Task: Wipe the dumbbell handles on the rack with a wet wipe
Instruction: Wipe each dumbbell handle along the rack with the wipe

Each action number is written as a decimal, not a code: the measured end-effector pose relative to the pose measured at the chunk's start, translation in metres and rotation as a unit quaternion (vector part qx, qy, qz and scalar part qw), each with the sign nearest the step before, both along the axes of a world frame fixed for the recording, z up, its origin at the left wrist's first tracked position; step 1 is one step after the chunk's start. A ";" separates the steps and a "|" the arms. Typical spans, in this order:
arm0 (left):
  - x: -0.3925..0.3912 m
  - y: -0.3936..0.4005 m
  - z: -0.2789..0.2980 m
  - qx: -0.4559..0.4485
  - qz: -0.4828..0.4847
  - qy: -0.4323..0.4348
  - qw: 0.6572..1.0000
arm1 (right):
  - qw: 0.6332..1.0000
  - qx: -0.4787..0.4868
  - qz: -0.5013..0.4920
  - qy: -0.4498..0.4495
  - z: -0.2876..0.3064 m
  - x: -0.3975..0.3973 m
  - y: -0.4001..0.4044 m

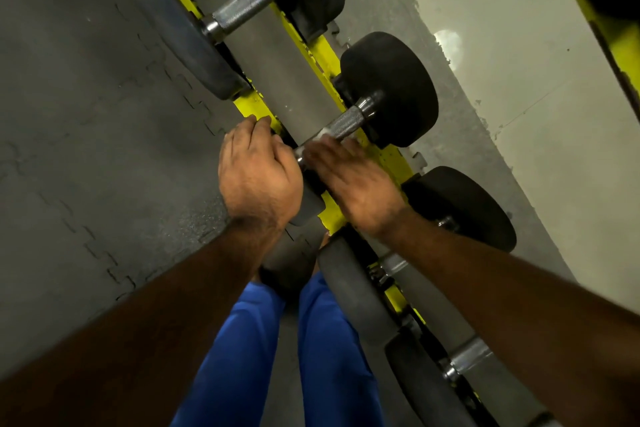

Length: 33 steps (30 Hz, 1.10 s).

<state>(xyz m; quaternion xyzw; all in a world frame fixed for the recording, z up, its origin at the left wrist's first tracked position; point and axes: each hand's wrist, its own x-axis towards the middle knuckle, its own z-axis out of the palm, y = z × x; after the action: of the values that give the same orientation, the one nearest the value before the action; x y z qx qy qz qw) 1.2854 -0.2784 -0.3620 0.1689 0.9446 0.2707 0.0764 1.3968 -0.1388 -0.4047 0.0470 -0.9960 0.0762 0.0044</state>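
Leaning over the yellow rack (320,52), the person works on the middle dumbbell (389,88). The right hand (356,184), blurred, has its fingers curled over the near half of the knurled handle (346,122), a scrap of white wipe (325,132) showing under them. The left hand (256,173) grips the dumbbell's near head, fingers curled round it by the rack's front rail. Another dumbbell (247,9) lies further along.
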 end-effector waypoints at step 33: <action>0.000 -0.001 -0.005 0.016 -0.010 0.016 1.000 | 0.999 -0.047 0.003 0.003 -0.001 -0.005 0.002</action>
<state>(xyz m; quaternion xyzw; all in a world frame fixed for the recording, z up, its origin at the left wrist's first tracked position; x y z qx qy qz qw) 1.2857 -0.2796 -0.3674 0.1835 0.9397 0.2820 0.0609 1.3916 -0.1365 -0.4057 0.0504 -0.9912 0.1224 0.0095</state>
